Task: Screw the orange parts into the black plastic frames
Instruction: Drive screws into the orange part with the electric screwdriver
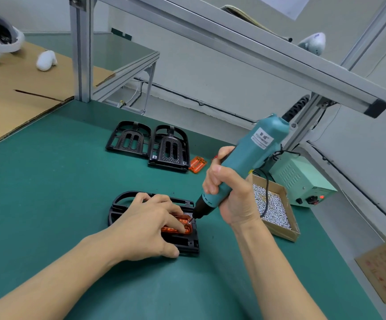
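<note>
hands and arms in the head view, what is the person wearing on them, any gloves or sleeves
Nothing shows on them. The left hand and right hand are bare, without gloves, rings or a watch in view. Both forearms are uncovered to the frame's lower edge, with no sleeves visible.

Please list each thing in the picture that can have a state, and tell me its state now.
Left hand: fingers pressing the orange part into the near frame.
Right hand: gripping the electric screwdriver.
Electric screwdriver: tilted, tip at a corner of the orange part.
Orange part: seated in the near frame.
Near frame: flat on the mat.
Two far frames: no orange parts.
Spare orange part: loose on the mat.
Power supply: red light on.
Screw box: open, holding screws.
</note>
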